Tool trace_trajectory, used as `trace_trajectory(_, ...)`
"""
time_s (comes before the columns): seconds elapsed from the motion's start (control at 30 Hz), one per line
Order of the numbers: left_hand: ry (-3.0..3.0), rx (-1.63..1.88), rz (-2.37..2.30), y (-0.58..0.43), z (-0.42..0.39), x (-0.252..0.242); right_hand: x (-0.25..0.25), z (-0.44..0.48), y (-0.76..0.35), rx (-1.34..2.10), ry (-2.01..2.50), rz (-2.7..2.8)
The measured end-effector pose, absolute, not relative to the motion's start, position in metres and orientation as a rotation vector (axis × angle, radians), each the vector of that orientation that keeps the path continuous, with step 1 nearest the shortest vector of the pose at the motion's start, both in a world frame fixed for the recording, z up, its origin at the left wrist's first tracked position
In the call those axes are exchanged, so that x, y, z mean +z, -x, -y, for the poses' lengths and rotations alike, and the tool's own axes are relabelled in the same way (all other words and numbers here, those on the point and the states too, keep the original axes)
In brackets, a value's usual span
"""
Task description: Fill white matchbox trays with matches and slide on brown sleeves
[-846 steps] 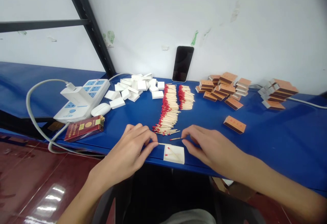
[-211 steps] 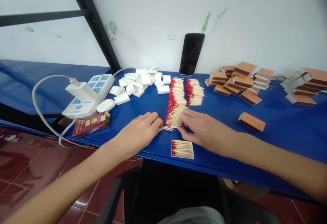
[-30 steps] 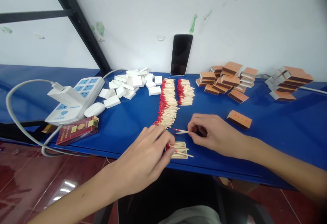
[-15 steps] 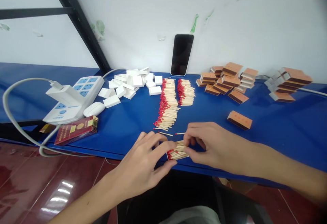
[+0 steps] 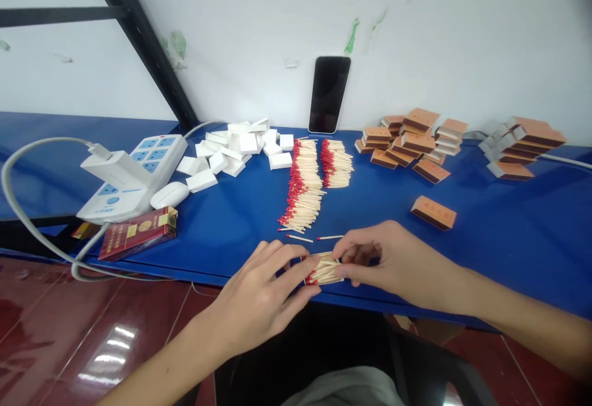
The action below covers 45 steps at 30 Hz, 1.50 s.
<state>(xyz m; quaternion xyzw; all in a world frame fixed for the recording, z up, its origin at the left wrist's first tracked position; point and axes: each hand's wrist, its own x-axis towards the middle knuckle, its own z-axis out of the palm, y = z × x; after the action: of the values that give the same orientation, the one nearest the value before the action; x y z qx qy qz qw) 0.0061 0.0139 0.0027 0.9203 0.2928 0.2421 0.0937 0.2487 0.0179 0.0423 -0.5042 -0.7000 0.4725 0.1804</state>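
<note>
A small white tray filled with red-tipped matches (image 5: 322,269) lies near the front edge of the blue table (image 5: 240,208). My left hand (image 5: 263,295) pinches its left, red-tipped end with thumb and fingers. My right hand (image 5: 388,261) grips its right end with curled fingers. Two loose matches (image 5: 314,237) lie just behind the tray. Farther back lies a long row of matches (image 5: 303,187) and a shorter bundle (image 5: 336,164).
Empty white trays (image 5: 235,150) are heaped at back left. Orange matchbox sleeves (image 5: 411,144) are stacked at back right, one sleeve (image 5: 433,212) lying alone. A phone (image 5: 328,94) leans on the wall. A power strip (image 5: 132,174), a white mouse (image 5: 169,195) and a red packet (image 5: 137,233) lie at left.
Since a second ago my right hand came down from the loose matches onto the tray's right end. Both hands now hold the filled tray, which has tilted slightly.
</note>
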Motion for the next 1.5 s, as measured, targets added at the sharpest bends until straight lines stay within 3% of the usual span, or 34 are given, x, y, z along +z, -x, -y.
trace_trajectory(0.37,-2.863,0.919,-0.768,-0.006,-0.017,-0.005,0.043,-0.019,-0.240,1.149,1.420,2.130)
trace_trajectory(0.7,-3.025,1.011,-0.687,-0.006,-0.019,-0.012,0.047,-0.021,-0.240,1.375,1.427,1.952)
trace_trajectory(0.77,-3.005,1.022,-0.686,-0.006,-0.019,-0.013,0.044,-0.017,-0.246,1.085,1.465,2.045)
trace_trajectory(0.9,-2.980,1.036,-0.683,-0.006,-0.018,-0.012,0.030,-0.014,-0.295,-0.064,1.571,2.114)
trace_trajectory(1.0,-2.977,0.941,-0.731,-0.007,-0.018,-0.008,0.014,-0.009,-0.349,-0.397,1.820,2.067)
trace_trajectory(1.13,-3.012,0.737,-0.806,-0.010,-0.017,-0.001,0.003,0.014,-0.373,-0.180,1.813,2.157)
trace_trajectory(1.33,-2.947,0.697,-0.852,-0.011,-0.014,0.001,0.019,0.042,-0.296,0.468,1.509,2.295)
trace_trajectory(1.5,-2.750,0.662,-0.877,-0.011,-0.012,0.001,0.020,0.025,-0.266,0.566,1.484,2.179)
